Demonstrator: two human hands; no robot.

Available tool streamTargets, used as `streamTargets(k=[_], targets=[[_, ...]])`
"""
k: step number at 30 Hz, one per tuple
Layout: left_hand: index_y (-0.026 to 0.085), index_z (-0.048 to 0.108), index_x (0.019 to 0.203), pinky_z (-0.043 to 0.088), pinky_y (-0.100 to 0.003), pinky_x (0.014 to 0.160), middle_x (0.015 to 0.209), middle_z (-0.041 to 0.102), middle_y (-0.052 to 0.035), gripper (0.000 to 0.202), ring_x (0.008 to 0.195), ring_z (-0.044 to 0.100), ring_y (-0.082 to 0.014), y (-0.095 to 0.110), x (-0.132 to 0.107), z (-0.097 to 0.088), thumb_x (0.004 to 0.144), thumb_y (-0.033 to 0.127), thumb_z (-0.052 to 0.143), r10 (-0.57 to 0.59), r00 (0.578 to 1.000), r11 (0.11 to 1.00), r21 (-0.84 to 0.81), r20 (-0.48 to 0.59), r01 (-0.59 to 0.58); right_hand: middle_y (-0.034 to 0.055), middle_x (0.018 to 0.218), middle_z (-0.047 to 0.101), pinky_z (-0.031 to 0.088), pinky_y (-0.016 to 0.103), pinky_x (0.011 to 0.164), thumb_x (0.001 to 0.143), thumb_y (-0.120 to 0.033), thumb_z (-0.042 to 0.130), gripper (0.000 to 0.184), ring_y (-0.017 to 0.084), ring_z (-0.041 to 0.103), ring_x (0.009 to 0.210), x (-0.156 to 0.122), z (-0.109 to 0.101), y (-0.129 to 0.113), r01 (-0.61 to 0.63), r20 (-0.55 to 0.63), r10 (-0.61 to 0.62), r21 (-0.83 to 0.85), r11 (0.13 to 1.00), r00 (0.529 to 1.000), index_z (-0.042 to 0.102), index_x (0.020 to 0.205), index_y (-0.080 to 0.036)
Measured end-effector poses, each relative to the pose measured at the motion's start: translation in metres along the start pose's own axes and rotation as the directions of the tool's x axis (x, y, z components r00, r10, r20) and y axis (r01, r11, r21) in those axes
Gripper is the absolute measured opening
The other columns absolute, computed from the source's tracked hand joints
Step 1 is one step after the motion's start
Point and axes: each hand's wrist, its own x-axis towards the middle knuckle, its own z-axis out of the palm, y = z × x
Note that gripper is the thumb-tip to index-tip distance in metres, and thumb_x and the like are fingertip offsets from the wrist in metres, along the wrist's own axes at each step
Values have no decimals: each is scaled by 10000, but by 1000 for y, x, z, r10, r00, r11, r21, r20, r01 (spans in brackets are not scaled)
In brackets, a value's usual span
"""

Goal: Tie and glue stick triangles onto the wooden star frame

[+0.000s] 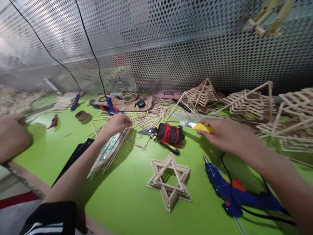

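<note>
My left hand (117, 124) reaches forward over the green table (127, 195), fingers closed among loose wooden sticks (149, 118), just above a bundle of sticks (109, 151). My right hand (228, 135) grips a yellow utility knife (199, 126) with its blade out, pointing left. A star built of wooden sticks (169, 181) lies in front of me between both arms. A blue glue gun (228, 191) lies under my right forearm.
A spool of black and red cord (170, 133) sits beside pliers (147, 131). Stick-built frames (246, 101) crowd the right and back. Another person's hand (12, 135) works at far left near a second glue gun (75, 101). Perforated metal wall (156, 42) behind.
</note>
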Motion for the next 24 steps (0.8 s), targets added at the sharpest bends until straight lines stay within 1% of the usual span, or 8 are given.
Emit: streamTargets(k=[1,3,5,8,11,14,20,24], targets=[[128,666,1005,564,-340,785,959,687,-48,235,846,661,-164,-5,-3,7,929,348,633,-25,999,999,37,43,23,16,883,633,512,286,645,981,-337,571,241,136,600,718,0,1,0,1,2,-1,-6,1000,1000,624,1126,-151],[143,627,1123,571,-373,842,1115,653,-72,277,962,652,-188,-11,-8,18,955,361,597,-76,992,993,98,106,65,26,923,636,536,305,688,987,-363,570,254,143,615,765,1,5,1,9,5,-9,-16,1000,1000,619,1122,-154],[156,611,1174,569,-387,866,1178,632,-83,298,1016,643,-206,-13,-13,25,955,358,596,-112,982,986,140,152,91,38,962,641,549,319,717,995,-372,561,253,146,622,794,3,11,2,19,9,-18,-24,1000,1000,619,1122,-160],[160,607,1185,563,-398,883,1193,627,-86,303,1035,638,-212,-13,-19,28,953,355,599,-140,973,978,182,184,107,54,1020,638,562,340,747,999,-375,557,272,157,631,838,7,24,7,35,5,-35,-27,999,999,608,1151,-155],[161,601,1195,558,-412,899,1207,621,-91,309,1052,633,-215,-14,-22,31,955,356,596,-155,972,970,212,177,116,60,1049,634,565,346,762,997,-377,562,284,161,631,862,10,35,11,60,-5,-60,-20,998,998,600,1173,-158],[161,596,1204,557,-417,904,1217,617,-94,313,1056,631,-215,-16,-22,35,958,355,591,-142,976,971,212,165,106,57,1038,631,564,343,753,994,-386,566,300,161,632,853,12,42,14,85,-8,-85,-1,996,996,594,1179,-152],[159,586,1222,557,-423,906,1229,611,-99,326,1063,629,-217,-16,-23,43,959,353,590,-111,989,980,176,101,93,50,1016,634,561,354,774,983,-366,588,267,166,633,872,17,54,11,153,10,-154,28,988,988,610,1124,-140],[155,579,1233,555,-434,912,1238,606,-102,338,1074,626,-222,-12,-30,49,958,352,592,-89,995,989,124,36,84,49,1023,627,554,359,787,974,-360,600,258,168,626,886,16,53,11,157,-29,-157,11,987,987,609,1109,-140]])
